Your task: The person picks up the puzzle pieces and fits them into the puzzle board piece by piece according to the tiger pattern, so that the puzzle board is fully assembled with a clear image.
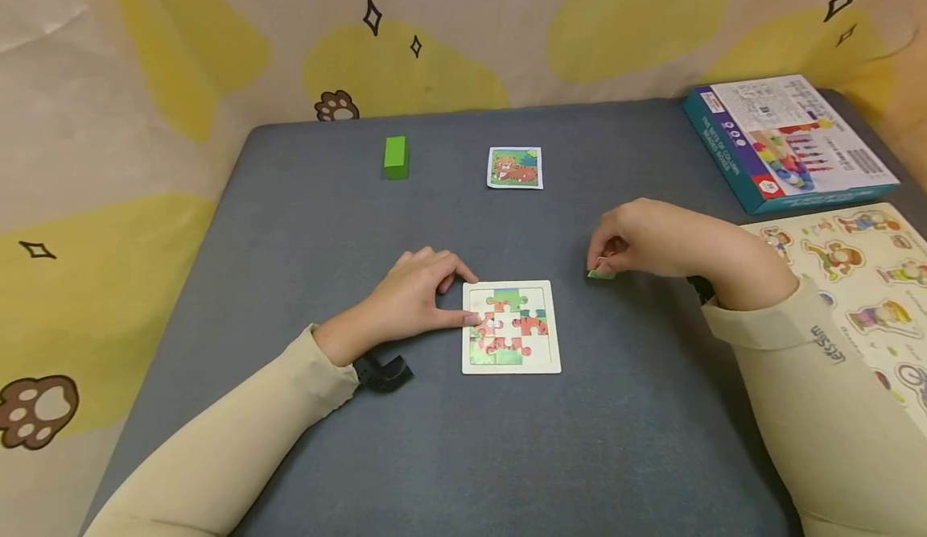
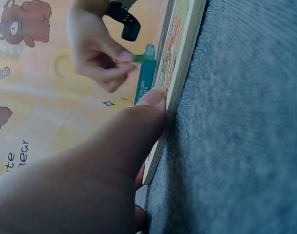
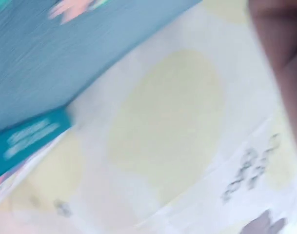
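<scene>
A square jigsaw puzzle tray [image 1: 511, 368] with a white rim lies flat, several picture pieces [image 1: 498, 350] inside it and bare white gaps among them. My left hand [image 1: 416, 295] holds its left side, the thumb over the rim and the index fingertip at the upper left corner. Right of the tray, my right hand [image 1: 644, 239] pinches a small green puzzle piece [image 1: 601, 274] low over the table; the fingers cover part of it. This piece [image 2: 140, 58] also shows in the left wrist view. The right wrist view is blurred and shows only part of a hand.
Behind the tray lies a small tiger picture card [image 1: 515, 168], with a green block [image 1: 396, 158] to its left. A teal box [image 1: 789, 146] stands at the back right. Under the right forearm is a sticker sheet [image 1: 833, 231]. A patterned cloth [image 1: 434, 38] borders the grey table.
</scene>
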Tool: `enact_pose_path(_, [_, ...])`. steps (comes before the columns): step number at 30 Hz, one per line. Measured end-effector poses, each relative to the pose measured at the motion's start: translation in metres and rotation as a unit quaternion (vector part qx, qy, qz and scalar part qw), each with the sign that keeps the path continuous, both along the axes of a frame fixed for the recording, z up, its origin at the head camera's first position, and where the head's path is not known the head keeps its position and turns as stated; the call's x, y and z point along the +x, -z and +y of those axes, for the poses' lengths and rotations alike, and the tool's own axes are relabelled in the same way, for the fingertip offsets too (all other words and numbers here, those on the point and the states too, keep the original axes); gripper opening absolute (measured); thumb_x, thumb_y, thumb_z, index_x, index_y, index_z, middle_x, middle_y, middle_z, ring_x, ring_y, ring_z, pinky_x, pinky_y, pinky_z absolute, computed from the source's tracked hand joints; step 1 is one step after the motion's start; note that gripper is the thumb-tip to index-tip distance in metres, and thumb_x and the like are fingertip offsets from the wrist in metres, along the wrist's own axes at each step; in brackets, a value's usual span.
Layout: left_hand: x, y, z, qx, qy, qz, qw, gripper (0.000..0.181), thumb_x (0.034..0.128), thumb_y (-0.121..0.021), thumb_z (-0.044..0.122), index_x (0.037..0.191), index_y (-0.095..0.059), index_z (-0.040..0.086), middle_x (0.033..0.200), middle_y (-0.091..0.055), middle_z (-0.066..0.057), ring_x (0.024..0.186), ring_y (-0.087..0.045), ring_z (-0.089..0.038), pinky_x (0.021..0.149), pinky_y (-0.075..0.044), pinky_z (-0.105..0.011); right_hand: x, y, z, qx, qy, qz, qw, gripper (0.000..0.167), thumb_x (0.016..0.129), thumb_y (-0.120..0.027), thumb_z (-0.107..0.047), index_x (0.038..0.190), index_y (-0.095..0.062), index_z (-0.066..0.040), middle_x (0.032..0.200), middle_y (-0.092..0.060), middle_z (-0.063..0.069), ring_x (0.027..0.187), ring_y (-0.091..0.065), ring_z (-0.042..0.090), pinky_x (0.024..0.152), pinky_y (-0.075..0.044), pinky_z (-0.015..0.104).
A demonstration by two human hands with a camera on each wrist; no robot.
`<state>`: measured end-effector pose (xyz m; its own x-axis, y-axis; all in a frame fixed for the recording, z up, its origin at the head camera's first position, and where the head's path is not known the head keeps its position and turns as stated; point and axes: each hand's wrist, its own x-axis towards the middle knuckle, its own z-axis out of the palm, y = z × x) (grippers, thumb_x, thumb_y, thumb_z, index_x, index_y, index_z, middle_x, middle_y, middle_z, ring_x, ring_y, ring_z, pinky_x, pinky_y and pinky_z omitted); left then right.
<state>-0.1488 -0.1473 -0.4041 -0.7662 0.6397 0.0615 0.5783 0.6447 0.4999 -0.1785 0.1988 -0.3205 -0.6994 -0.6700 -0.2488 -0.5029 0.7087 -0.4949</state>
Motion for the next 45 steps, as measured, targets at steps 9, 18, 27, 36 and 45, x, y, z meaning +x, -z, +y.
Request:
enact_pose_path(9, [0.000,0.001,-0.001,0.000,-0.003,0.002,1.0000,0.044,0.0855,-0.087,0.047,0.117,-0.070,0.022,0.084,-0.047,0.006,0.078,-0.040,-0.015,0.078,-0.028,-0.038,0.037,0.005,-0.056,-0.080,-0.085,-0.023,0.9929,0.018,0.087,-0.087,-0.007,0.093,-0.073,-0.016,0.080,-0.062,-0.010,0.072,-0.056,0.008,0.066,-0.050,0.029])
enact_pose_path(18, [0.000,0.002,0.002,0.001,0.001,0.006,1.0000,0.043,0.0853,-0.088,0.047,0.116,-0.070,0.022,0.084,-0.047,0.006,0.078,-0.041,-0.014,0.078,-0.029,-0.038,0.048,0.022,-0.074,-0.047,-0.083,-0.047,0.9943,0.022,0.085,-0.086,-0.001,0.086,-0.073,-0.017,0.079,-0.063,-0.012,0.072,-0.056,0.006,0.069,-0.051,0.028])
enact_pose_path(27, [0.000,0.003,0.001,0.002,0.001,0.013,0.9999,0.044,0.0842,-0.089,0.047,0.115,-0.069,0.022,0.084,-0.047,0.006,0.078,-0.041,-0.014,0.079,-0.028,-0.038,0.053,0.025,-0.082,-0.021,-0.066,0.005,0.9976,0.023,0.082,-0.090,-0.005,0.079,-0.071,-0.018,0.075,-0.058,-0.008,0.067,-0.051,0.007,0.065,-0.046,0.028])
enact_pose_path(36, [-0.001,0.001,0.001,0.000,-0.006,0.006,1.0000,0.043,0.0848,-0.088,0.047,0.115,-0.070,0.022,0.084,-0.047,0.006,0.078,-0.041,-0.014,0.078,-0.028,-0.037,0.061,0.025,-0.087,0.001,-0.051,0.033,0.9981,0.026,0.081,-0.091,-0.006,0.075,-0.068,-0.018,0.075,-0.053,-0.004,0.065,-0.049,0.010,0.062,-0.043,0.028])
enact_pose_path(45, [0.000,0.001,0.001,0.001,-0.004,0.011,0.9999,0.043,0.0848,-0.088,0.047,0.115,-0.070,0.022,0.084,-0.047,0.005,0.078,-0.041,-0.014,0.078,-0.028,-0.037,0.061,0.026,-0.089,0.026,-0.048,-0.005,0.9985,0.028,0.083,-0.091,-0.011,0.071,-0.067,-0.020,0.067,-0.055,-0.008,0.064,-0.050,0.010,0.061,-0.042,0.026])
